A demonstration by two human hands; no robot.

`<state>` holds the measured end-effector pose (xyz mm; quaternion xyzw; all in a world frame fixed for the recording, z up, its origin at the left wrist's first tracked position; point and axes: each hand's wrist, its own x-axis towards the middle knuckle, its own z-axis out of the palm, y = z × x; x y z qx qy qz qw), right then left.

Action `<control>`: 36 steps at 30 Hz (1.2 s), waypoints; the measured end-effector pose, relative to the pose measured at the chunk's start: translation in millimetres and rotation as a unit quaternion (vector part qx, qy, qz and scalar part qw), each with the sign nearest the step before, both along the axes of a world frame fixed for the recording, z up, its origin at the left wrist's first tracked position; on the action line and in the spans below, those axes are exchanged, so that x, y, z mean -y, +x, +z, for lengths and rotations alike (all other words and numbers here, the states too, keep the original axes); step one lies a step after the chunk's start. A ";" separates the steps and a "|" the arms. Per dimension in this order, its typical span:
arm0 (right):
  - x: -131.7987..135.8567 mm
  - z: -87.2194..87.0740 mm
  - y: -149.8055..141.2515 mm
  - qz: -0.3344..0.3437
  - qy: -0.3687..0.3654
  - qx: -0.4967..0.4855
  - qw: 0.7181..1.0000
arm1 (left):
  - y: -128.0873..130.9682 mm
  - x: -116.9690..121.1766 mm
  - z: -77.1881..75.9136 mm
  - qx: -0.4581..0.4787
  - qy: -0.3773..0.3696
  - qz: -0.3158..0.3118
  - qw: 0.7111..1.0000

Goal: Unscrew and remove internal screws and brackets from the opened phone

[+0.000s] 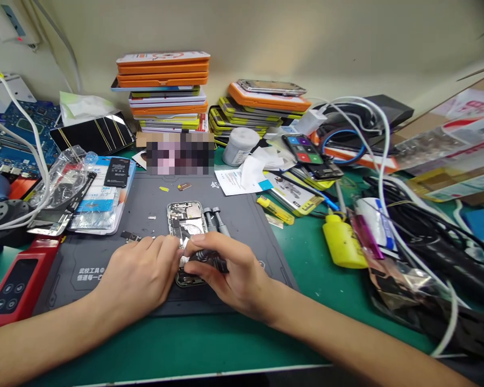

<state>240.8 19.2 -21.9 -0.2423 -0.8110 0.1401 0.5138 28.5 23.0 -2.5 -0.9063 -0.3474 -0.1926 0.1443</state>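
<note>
An opened phone (pixel 191 212) lies on a dark grey work mat (pixel 145 193), its metal shields and inner parts bare. My left hand (pixel 145 269) is closed at the phone's lower left edge, gripping it there; its fingertips are mostly hidden. Over the lower half of the phone, my right hand (pixel 234 269) pinches a dark, ribbed screwdriver (pixel 202 255). The tip of that tool is hidden by the fingers. Two grey screwdrivers (pixel 216 219) lie close to the phone's right side. Small loose parts (pixel 131 236) sit left of the phone.
Stacked orange and yellow cases (pixel 163 80) stand against the wall. On the left are a red device (pixel 20 285) and a phone screen (pixel 66 207). A yellow bottle (pixel 342 242), white cables (pixel 383 161) and a black cable bundle (pixel 439 236) crowd the right side.
</note>
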 end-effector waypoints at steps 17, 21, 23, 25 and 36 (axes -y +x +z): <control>1.2 3.7 2.9 0.016 -0.002 0.053 0.998 | -1.2 1.4 -0.7 -0.014 -0.029 -0.005 0.999; 2.1 2.8 4.3 0.025 -0.021 0.048 0.998 | -0.9 1.2 -1.8 -0.019 -0.030 -0.009 0.999; 2.6 4.7 5.0 0.046 -0.007 0.051 0.998 | -0.7 0.9 -2.2 -0.020 -0.025 -0.010 0.999; 2.7 6.6 5.7 0.038 0.015 0.054 0.998 | -0.7 0.5 -2.3 -0.019 -0.016 -0.009 1.000; 1.8 6.6 7.9 0.026 0.034 0.022 0.999 | -4.2 8.0 6.3 -0.017 0.092 -0.084 0.992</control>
